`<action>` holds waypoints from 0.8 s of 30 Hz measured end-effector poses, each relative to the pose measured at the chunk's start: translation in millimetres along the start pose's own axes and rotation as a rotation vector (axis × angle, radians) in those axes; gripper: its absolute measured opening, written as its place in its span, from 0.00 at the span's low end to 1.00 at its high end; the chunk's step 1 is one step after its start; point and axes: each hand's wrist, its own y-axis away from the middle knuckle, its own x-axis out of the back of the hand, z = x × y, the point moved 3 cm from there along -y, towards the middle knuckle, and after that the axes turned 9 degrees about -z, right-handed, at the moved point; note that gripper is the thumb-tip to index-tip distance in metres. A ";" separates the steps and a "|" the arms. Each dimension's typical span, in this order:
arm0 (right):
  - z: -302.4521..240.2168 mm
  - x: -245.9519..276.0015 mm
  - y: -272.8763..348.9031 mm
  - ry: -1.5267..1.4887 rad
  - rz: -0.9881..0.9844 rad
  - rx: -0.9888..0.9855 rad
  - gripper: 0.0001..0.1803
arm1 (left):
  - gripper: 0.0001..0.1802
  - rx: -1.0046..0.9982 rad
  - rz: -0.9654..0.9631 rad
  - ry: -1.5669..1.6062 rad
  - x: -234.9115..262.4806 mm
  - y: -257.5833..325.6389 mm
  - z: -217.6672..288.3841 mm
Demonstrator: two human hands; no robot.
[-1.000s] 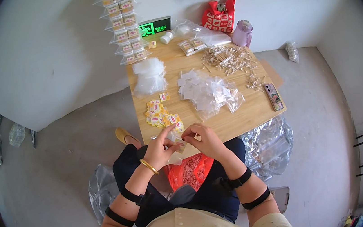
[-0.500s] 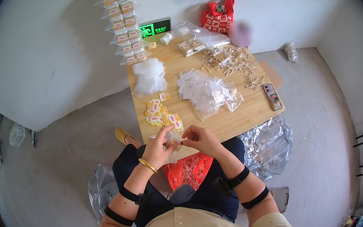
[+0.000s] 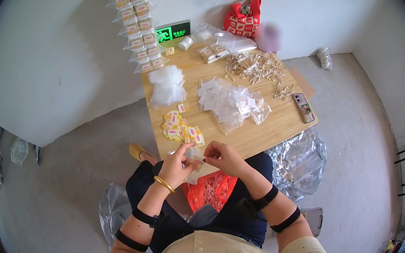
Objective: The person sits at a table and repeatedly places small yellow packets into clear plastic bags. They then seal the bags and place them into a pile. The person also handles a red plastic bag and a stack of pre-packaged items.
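At the table's near edge, my left hand pinches a small clear plastic bag between thumb and fingers. Something pinkish shows through the bag, too small to name. My right hand has its fingertips pressed together at the right edge of the bag; any small thing between them is hidden. Just beyond my left fingers lies a loose heap of small yellow and white cards. Farther back are a stack of flat clear bags and, to its right, a pile of clear bags holding white cards.
Loose cotton swabs cover the table's right back, with a phone at its right edge. A tall stack of filled packets stands back left. A red bag sits behind. Below my hands, an open red plastic bag holds small pinkish pieces.
My right fingers have shifted slightly, to the bag's right edge. More of the clear bag shows between my hands. The things on the table have not moved.
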 end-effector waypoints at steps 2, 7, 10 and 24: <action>-1.1 1.7 1.2 -0.006 -0.023 0.000 0.08 | 0.31 0.009 -0.004 0.025 -0.5 -0.6 -2.1; 3.6 1.4 3.6 -0.116 -0.010 0.001 0.09 | 0.30 0.032 -0.021 -0.037 -2.6 -0.6 -7.9; 4.9 -6.9 5.2 -0.141 -0.034 0.018 0.10 | 0.29 0.062 -0.030 -0.200 -6.5 -2.4 -10.5; 15.7 -4.1 14.8 -0.051 -0.075 -0.089 0.11 | 0.29 0.019 -0.005 -0.154 -8.0 3.2 -3.0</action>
